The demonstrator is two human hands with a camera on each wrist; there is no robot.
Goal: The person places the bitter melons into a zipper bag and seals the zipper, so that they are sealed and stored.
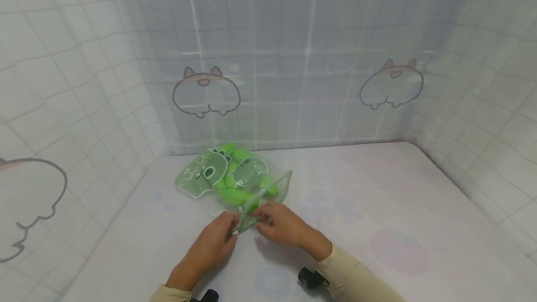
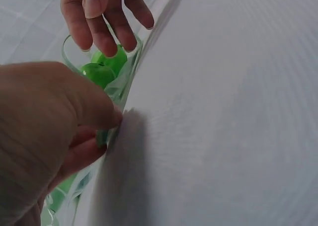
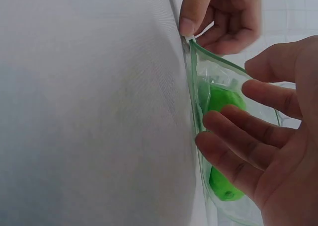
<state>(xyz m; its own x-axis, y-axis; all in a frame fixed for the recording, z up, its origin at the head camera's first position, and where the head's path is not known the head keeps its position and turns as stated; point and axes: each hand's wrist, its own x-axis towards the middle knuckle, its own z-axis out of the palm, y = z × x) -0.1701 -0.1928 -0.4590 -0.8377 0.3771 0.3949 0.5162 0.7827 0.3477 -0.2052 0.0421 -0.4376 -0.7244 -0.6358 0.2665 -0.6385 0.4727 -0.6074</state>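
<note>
A clear zip bag with a green cartoon print lies on the table, its mouth parted toward me. Inside it are bright green rounded things; their kind is unclear through the plastic. My left hand pinches the near left corner of the mouth, at a small white zip slider. At the right part of the mouth is my right hand, fingers loosely bent and apart. In the right wrist view its fingers spread across the opening, with thumb and forefinger beside the green zip edge.
The white table carries faint pastel prints. Behind it and at both sides hang gridded sheets with cartoon animal drawings. A dark wrist camera sits by the right sleeve.
</note>
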